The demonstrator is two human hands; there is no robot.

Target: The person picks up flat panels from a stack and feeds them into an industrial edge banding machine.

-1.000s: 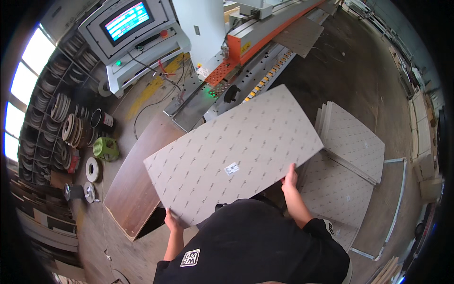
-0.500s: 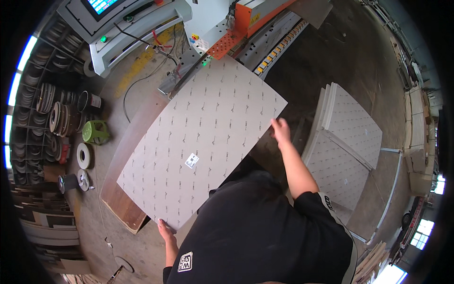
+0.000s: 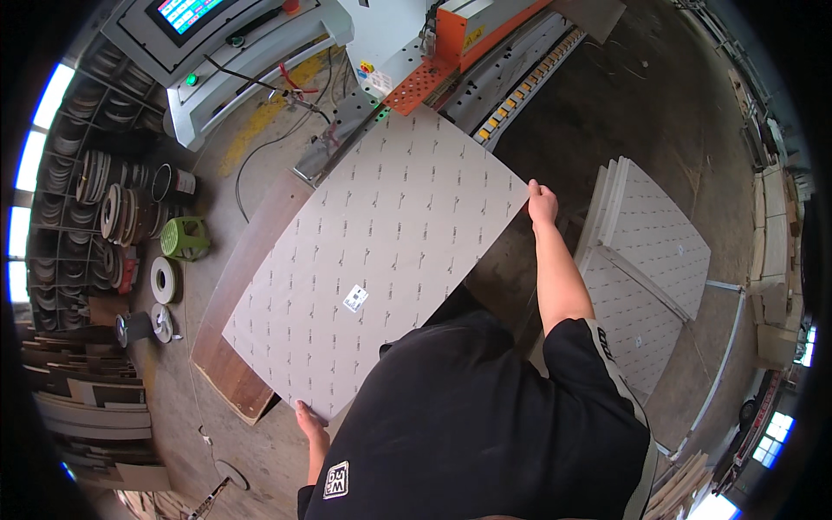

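I hold a large grey patterned panel flat in front of my chest, a small white label stuck near its middle. My left hand grips its near corner, fingers curled under the edge; my right hand clasps the far right corner (thumb on top). The panel's far end reaches the orange-and-white edge-banding machine. Beneath it lies a brown board. A stack of similar grey panels sits to my right, well apart.
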